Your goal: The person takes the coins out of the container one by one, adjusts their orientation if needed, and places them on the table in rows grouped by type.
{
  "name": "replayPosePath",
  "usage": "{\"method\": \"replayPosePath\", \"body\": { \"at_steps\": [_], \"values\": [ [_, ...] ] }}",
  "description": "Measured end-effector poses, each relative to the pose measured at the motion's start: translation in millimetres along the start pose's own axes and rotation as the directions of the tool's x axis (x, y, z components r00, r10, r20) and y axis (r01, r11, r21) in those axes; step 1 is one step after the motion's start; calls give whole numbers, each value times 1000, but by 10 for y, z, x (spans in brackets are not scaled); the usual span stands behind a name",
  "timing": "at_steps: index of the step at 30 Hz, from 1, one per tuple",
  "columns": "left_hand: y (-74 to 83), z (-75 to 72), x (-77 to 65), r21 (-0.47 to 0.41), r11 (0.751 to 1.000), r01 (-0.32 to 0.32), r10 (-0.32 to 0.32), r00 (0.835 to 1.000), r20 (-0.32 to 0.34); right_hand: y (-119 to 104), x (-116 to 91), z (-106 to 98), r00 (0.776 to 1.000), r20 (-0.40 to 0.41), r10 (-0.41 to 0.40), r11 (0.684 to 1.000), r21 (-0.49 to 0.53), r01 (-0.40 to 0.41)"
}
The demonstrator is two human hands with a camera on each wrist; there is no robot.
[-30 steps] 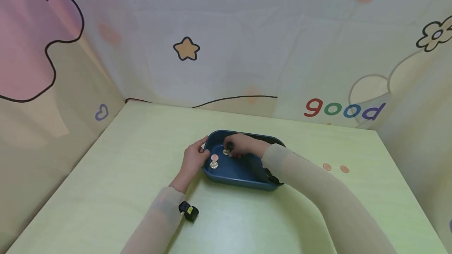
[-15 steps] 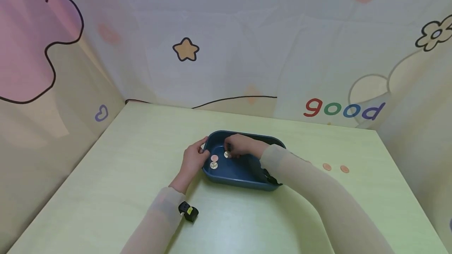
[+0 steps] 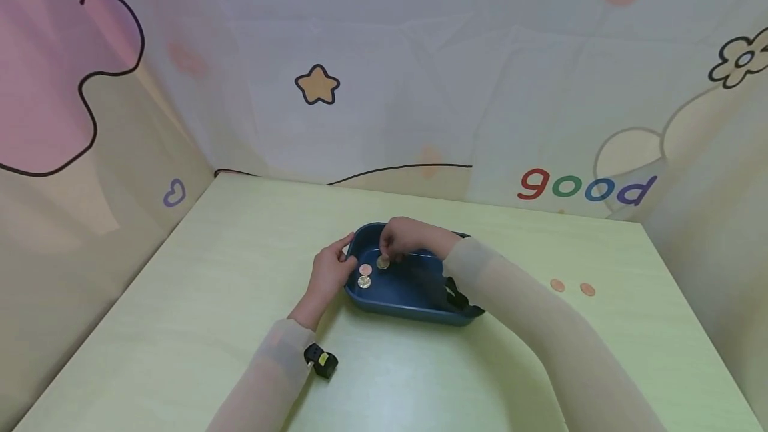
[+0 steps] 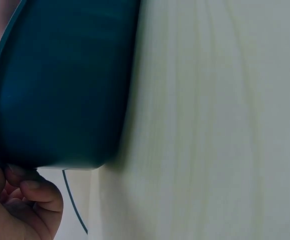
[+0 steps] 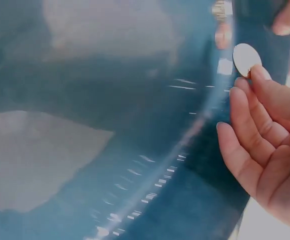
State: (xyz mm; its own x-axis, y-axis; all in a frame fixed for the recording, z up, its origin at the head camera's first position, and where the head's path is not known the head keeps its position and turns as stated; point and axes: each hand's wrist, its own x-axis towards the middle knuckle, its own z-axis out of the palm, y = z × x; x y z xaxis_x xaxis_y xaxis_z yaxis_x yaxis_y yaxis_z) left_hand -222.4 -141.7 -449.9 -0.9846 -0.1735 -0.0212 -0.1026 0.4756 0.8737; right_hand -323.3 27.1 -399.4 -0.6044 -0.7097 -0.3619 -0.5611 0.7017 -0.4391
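Note:
A deep blue tray point(image 3: 396, 311) with rounded corners stands on the table. My left hand point(image 3: 327, 272) grips its left end, thumb over the rim; in the left wrist view its curled fingers point(image 4: 42, 197) meet the tray wall point(image 4: 65, 90). Inside the tray, my right hand point(image 3: 408, 237) pinches a shiny gold-toned coin point(image 3: 383, 263) between thumb and finger; the right wrist view shows this coin point(image 5: 247, 60) tilted above the tray floor. Left of it, a pinkish copper coin point(image 3: 365, 270) and a gold-toned coin point(image 3: 364, 282) lie on the tray floor.
Two copper-coloured coins point(image 3: 557, 285) lie on the pale table point(image 3: 372, 379), right of the tray. A printed cloth point(image 3: 390, 99) hangs behind and at both sides. A small black device point(image 3: 321, 360) is strapped at the left wrist, and the right sleeve crosses the tray's right end.
My right hand has risen a little and its wrist has shifted, while the coin at its fingertips has moved slightly. The left hand keeps its hold on the tray.

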Motion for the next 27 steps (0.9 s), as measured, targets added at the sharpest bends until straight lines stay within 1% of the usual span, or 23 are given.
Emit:
{"method": "replayPosePath", "body": {
  "at_steps": [4, 8, 12, 16, 20, 23, 27],
  "values": [
    [-6, 4, 1, -7, 1000, -9, 9, 1000, -9, -52, -90, -131, 1000, -16, -26, 999, 22, 27],
    [1, 5, -6, -9, 1000, -14, 13, 1000, -12, -87, -218, -237, 999, -34, -35, 998, 55, 37],
    [11, 10, -9, -14, 1000, -8, 8, 1000, -2, -115, -406, -325, 996, -72, -52, 997, 59, 56],
    [-1, 23, -6, -18, 1000, -7, 7, 1000, 1, -108, -633, -383, 989, -132, -59, 996, 62, 67],
    [-13, 31, 1, -10, 1000, -14, 14, 1000, -10, -56, -877, -383, 982, -183, -43, 984, 164, 73],
    [-11, 25, -1, -4, 1000, -17, 17, 1000, -13, -20, -1064, -337, 976, -215, -17, 964, 255, 73],
    [1, 16, -6, -3, 1000, -24, 24, 1000, -12, 28, -1306, -246, 960, -279, 27, 955, 291, 58]
  ]
}}
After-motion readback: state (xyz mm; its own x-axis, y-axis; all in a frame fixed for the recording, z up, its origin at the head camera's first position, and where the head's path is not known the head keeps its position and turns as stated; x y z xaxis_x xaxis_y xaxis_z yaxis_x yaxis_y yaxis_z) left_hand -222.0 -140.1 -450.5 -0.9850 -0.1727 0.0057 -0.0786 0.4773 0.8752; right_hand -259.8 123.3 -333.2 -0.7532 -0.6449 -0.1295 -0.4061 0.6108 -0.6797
